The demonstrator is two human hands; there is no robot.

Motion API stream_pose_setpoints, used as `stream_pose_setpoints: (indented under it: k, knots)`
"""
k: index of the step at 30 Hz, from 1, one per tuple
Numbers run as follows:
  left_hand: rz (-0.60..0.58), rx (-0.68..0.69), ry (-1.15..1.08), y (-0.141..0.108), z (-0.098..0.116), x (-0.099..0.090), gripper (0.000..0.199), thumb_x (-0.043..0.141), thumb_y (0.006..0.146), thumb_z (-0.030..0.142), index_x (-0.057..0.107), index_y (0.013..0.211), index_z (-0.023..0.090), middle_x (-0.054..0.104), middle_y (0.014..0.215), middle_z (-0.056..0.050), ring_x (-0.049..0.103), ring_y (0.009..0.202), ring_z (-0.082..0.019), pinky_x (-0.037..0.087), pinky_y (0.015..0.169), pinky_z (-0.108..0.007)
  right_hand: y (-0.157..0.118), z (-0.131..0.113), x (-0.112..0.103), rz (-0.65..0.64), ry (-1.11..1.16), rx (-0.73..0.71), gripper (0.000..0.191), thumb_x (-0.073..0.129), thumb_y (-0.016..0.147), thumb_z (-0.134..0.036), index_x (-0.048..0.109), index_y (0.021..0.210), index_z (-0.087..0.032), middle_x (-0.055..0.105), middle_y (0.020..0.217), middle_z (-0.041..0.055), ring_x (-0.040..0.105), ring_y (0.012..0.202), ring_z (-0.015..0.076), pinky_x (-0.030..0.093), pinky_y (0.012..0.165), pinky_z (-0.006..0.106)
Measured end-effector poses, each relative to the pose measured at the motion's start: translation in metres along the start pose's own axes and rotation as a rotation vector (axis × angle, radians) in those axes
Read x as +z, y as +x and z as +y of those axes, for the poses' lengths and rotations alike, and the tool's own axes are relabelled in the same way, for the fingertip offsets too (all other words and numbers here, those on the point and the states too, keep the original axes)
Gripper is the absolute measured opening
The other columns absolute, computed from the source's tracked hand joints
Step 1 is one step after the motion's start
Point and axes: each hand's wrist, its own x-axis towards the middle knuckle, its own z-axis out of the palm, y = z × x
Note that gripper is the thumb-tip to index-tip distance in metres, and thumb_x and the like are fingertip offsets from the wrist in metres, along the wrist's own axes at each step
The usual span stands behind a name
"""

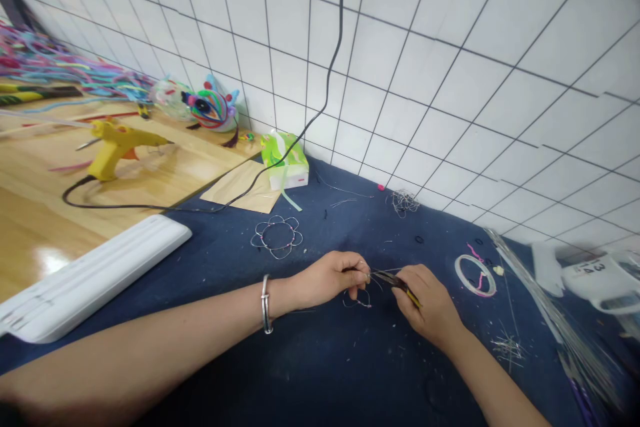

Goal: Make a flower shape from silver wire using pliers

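My left hand [333,275] pinches a thin wire piece [363,303], whose small loop with tiny beads hangs below the fingers. In my right hand [431,300] is a pair of pliers [400,282] with yellow-and-black handles. The plier jaws point left and meet the wire close to my left fingertips; whether they are clamped on it I cannot tell. Behind my left wrist, a flower-shaped wire ring [277,237] with several small pink beads lies flat on the dark blue cloth [320,360].
At left are a yellow glue gun [117,145] with a black cord, a long white bar [100,273] and colourful pipe cleaners [65,67]. A tissue pack [286,157] stands by the tiled wall. Tangled wire [404,202], a white ring [459,273] and straight wires [555,313] lie rightward.
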Motion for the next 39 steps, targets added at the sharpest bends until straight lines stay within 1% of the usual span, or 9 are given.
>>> stream_pose_setpoints:
  k: [3,9,11,15,17,21,27,32,39]
  knots:
    - [0.0,0.005,0.022,-0.0002,-0.0006,-0.0007,0.014,0.047,0.082,0.024,0.055,0.078,0.014,0.055,0.07,0.001,0.054,0.06,-0.009,0.042,0.061,-0.023,0.0005,-0.0029,0.0001,-0.009,0.015,-0.036,0.015,0.047,0.082,-0.022,0.054,0.094,-0.017,0.055,0.088,0.0083,0.05,0.084,0.0192,0.044,0.076,0.036]
    - [-0.04,-0.02,0.056,-0.0001,-0.0011,-0.0012,0.016,0.046,0.082,0.028,0.055,0.078,0.014,0.056,0.069,0.001,0.054,0.06,-0.01,0.042,0.06,-0.022,0.0002,-0.0054,0.0013,-0.022,-0.001,-0.051,0.012,0.048,0.082,-0.021,0.054,0.091,-0.017,0.054,0.087,0.0082,0.05,0.081,0.0192,0.044,0.074,0.036]
    - [-0.062,-0.018,0.038,-0.0002,-0.0006,-0.0012,0.015,0.047,0.081,0.027,0.055,0.078,0.014,0.056,0.071,0.0,0.054,0.06,-0.01,0.042,0.059,-0.022,-0.0008,-0.0035,0.0007,-0.021,0.019,-0.062,0.012,0.048,0.081,-0.02,0.053,0.092,-0.017,0.054,0.087,0.008,0.05,0.081,0.019,0.044,0.074,0.036]
    - [-0.119,0.002,-0.052,-0.0012,-0.0001,-0.0019,0.013,0.048,0.081,0.026,0.054,0.079,0.014,0.055,0.074,0.0,0.054,0.061,-0.009,0.043,0.06,-0.023,-0.0013,0.0008,-0.0012,0.039,0.079,-0.074,0.014,0.048,0.081,-0.02,0.053,0.094,-0.017,0.054,0.088,0.008,0.051,0.081,0.0186,0.045,0.073,0.035]
    - [-0.134,0.003,-0.072,-0.0017,-0.0006,-0.0023,0.013,0.049,0.08,0.026,0.054,0.079,0.014,0.055,0.075,0.0,0.054,0.06,-0.009,0.044,0.06,-0.023,-0.0005,0.0008,-0.0016,0.046,0.078,-0.067,0.014,0.048,0.081,-0.021,0.054,0.093,-0.017,0.054,0.087,0.008,0.051,0.081,0.0187,0.046,0.072,0.035]
    - [-0.147,-0.009,-0.064,-0.0014,-0.0025,-0.0025,0.014,0.051,0.079,0.027,0.055,0.079,0.014,0.056,0.072,0.0,0.053,0.058,-0.008,0.044,0.06,-0.024,0.0013,-0.0034,-0.0017,0.009,0.077,-0.099,0.014,0.048,0.081,-0.021,0.055,0.093,-0.018,0.055,0.086,0.0079,0.052,0.08,0.0188,0.046,0.071,0.035]
    - [-0.162,-0.03,-0.085,-0.0009,-0.0026,-0.0035,0.014,0.054,0.078,0.027,0.056,0.079,0.014,0.057,0.072,0.0,0.054,0.058,-0.008,0.043,0.061,-0.023,0.0014,-0.0045,-0.0008,-0.008,0.076,-0.128,0.015,0.046,0.082,-0.02,0.054,0.094,-0.018,0.054,0.087,0.0085,0.051,0.08,0.0191,0.046,0.07,0.036]
    - [-0.19,-0.061,-0.113,-0.0027,-0.0004,-0.0045,0.012,0.054,0.078,0.025,0.056,0.08,0.013,0.057,0.072,0.0,0.053,0.057,-0.008,0.042,0.06,-0.022,0.0006,-0.003,0.0015,-0.001,0.03,-0.164,0.013,0.048,0.081,-0.02,0.054,0.092,-0.018,0.054,0.084,0.0075,0.05,0.078,0.0182,0.045,0.069,0.035]
    - [-0.216,-0.086,-0.148,-0.0033,-0.0021,-0.0039,0.011,0.056,0.077,0.024,0.057,0.079,0.013,0.057,0.07,0.0,0.052,0.054,-0.007,0.041,0.056,-0.021,0.0005,-0.0049,0.0011,-0.038,-0.026,-0.198,0.011,0.049,0.081,-0.019,0.054,0.09,-0.017,0.054,0.083,0.0073,0.048,0.077,0.0174,0.043,0.07,0.034]
